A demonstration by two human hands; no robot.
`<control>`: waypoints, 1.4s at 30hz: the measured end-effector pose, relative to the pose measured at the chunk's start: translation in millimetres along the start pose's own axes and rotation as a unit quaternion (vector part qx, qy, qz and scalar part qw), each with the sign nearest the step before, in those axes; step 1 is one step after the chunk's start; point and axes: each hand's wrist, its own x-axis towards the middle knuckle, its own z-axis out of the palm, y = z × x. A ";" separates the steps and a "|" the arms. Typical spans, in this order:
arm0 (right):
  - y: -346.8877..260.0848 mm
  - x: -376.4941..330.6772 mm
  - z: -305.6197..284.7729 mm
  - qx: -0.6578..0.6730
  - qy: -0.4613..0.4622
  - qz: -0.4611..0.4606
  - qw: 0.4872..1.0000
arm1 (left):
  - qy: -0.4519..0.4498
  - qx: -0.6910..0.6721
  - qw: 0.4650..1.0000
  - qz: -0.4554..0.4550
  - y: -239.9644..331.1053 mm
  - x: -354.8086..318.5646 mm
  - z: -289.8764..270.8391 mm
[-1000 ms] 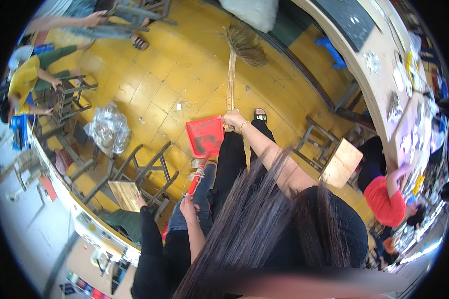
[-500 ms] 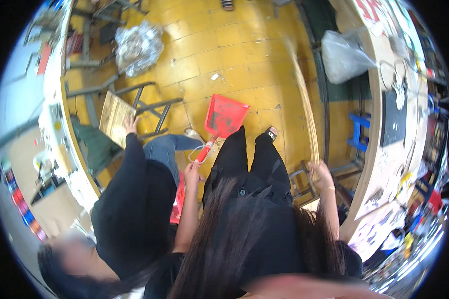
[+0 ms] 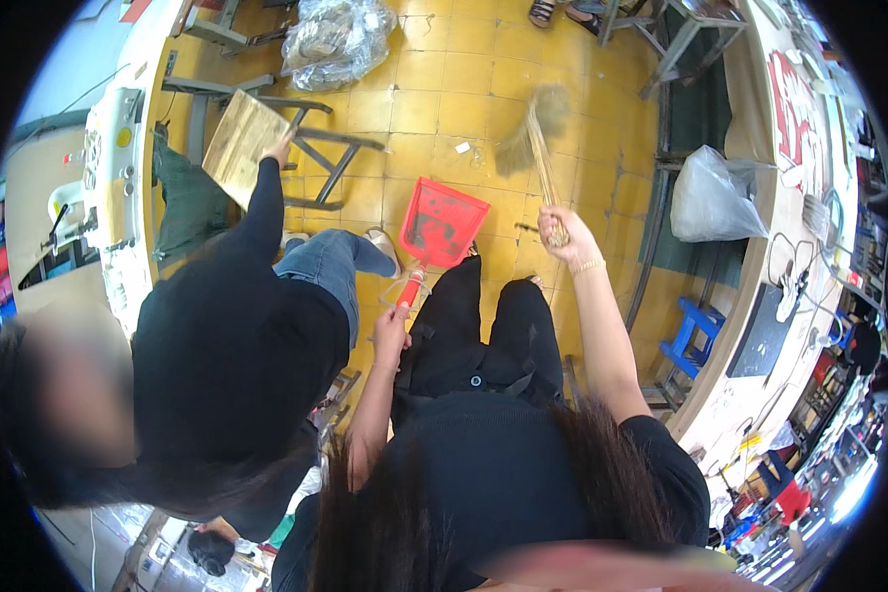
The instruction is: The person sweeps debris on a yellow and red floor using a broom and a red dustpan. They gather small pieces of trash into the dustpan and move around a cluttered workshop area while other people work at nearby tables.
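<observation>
My left hand (image 3: 391, 336) is closed round the handle of a red dustpan (image 3: 446, 225), whose pan rests low in front of my legs with grey dirt in it. In my right hand (image 3: 569, 237) is the handle of a straw broom (image 3: 540, 148). Its bristles are smeared by motion above the yellow tiled floor (image 3: 444, 84), beyond the pan and to its right. A small white scrap (image 3: 463, 148) lies on the tiles between the pan and the far floor.
To my left, a person in black (image 3: 237, 316) holds a wooden-topped stool (image 3: 252, 143). Bagged material in clear plastic (image 3: 335, 44) lies at the far left. Along the right runs a worktable (image 3: 720, 395) with a hanging plastic bag (image 3: 715, 202) and a blue stool (image 3: 693, 335) beneath. Another stool (image 3: 696, 39) stands far right.
My right hand has swung the broom inward and forward, from the right side toward the middle. The dustpan stays in my left hand. The neighbour's stool has shifted slightly in view.
</observation>
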 end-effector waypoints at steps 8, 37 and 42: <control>48.3 -65.0 27.8 -0.445 0.088 -0.062 0.889 | 0.058 -0.024 0.998 -0.022 4.5 -2.5 12.9; -181.5 -53.1 72.5 -0.681 0.067 0.125 0.719 | 0.357 -0.162 0.897 -0.205 -52.9 -142.1 258.1; -186.4 -122.3 60.1 -0.699 0.086 0.212 0.678 | 0.320 -0.223 0.895 -0.218 -81.0 -158.7 271.6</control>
